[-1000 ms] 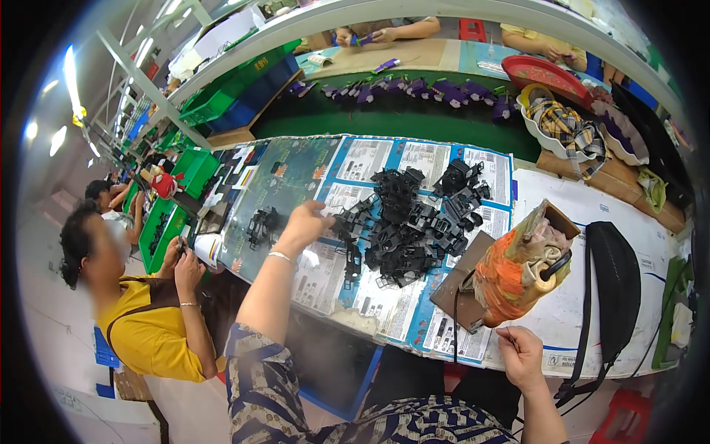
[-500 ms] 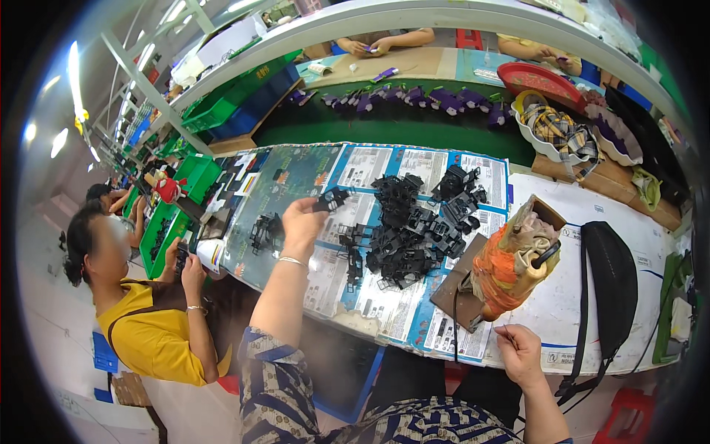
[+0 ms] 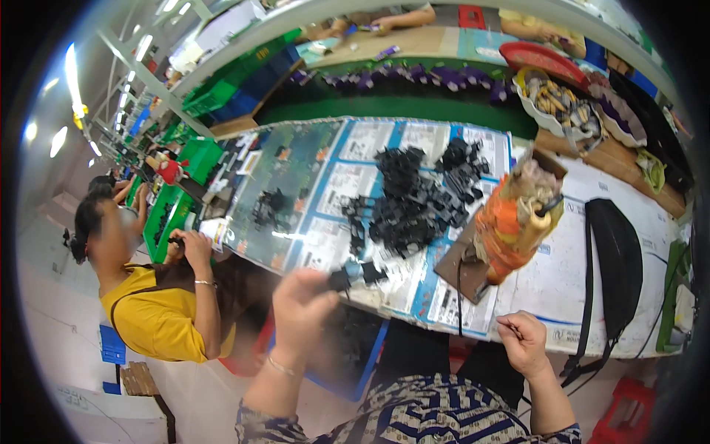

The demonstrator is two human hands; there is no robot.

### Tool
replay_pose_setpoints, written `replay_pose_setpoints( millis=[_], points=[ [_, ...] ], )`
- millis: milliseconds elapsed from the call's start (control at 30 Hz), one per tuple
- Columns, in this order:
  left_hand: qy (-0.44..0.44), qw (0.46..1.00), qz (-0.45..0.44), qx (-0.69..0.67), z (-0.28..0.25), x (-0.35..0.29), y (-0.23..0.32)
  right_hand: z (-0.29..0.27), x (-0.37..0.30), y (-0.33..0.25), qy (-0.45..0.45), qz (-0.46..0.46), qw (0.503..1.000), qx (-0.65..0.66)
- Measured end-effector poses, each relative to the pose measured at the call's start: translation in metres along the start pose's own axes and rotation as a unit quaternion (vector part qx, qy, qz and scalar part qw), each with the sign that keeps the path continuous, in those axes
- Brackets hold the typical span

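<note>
My left hand point(image 3: 302, 307), smeared by motion, is at the table's near edge with a black plastic part point(image 3: 340, 280) at its fingertips. A similar dark piece shows just right of that part; whether the two are joined I cannot tell. My right hand point(image 3: 525, 342) is closed at the near edge on the right. Something small and dark shows between its fingers, too little to name. In the middle of the table lies a heap of black plastic parts point(image 3: 414, 207), with a smaller cluster point(image 3: 270, 209) to its left.
An orange-wrapped holder point(image 3: 514, 222) on a brown board stands right of the heap. Beyond it lies a black pouch with a strap point(image 3: 614, 274). A blue crate point(image 3: 370, 370) sits below the near edge. A person in yellow point(image 3: 159, 314) works at left, beside a green bin point(image 3: 164, 229).
My left hand has come down and nearer to me with the black part, from over the table to its near edge. My right hand has stayed almost in place, fingers curled closer.
</note>
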State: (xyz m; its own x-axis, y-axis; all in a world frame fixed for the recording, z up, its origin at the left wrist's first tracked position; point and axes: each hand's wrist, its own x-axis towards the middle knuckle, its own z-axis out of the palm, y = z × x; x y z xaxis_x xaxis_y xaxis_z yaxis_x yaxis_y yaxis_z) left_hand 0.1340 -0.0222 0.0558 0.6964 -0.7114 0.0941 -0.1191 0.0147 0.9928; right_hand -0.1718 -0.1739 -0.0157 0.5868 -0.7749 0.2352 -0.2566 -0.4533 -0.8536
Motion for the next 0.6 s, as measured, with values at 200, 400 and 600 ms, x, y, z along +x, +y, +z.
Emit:
replay_pose_setpoints(
  millis=[200,400,600],
  points=[
    [-0.144,0.989,-0.024,-0.009,0.044,-0.082,-0.021,0.023,-0.013,-0.053,-0.114,-0.072,0.978,0.162],
    [-0.224,0.970,0.028,0.092,0.073,-0.104,-0.023,0.032,-0.027,-0.055,-0.173,0.127,0.943,0.254],
    [-0.303,0.937,0.099,0.143,0.078,-0.110,-0.018,0.028,-0.044,-0.052,-0.186,0.159,0.925,0.292]
  ],
)
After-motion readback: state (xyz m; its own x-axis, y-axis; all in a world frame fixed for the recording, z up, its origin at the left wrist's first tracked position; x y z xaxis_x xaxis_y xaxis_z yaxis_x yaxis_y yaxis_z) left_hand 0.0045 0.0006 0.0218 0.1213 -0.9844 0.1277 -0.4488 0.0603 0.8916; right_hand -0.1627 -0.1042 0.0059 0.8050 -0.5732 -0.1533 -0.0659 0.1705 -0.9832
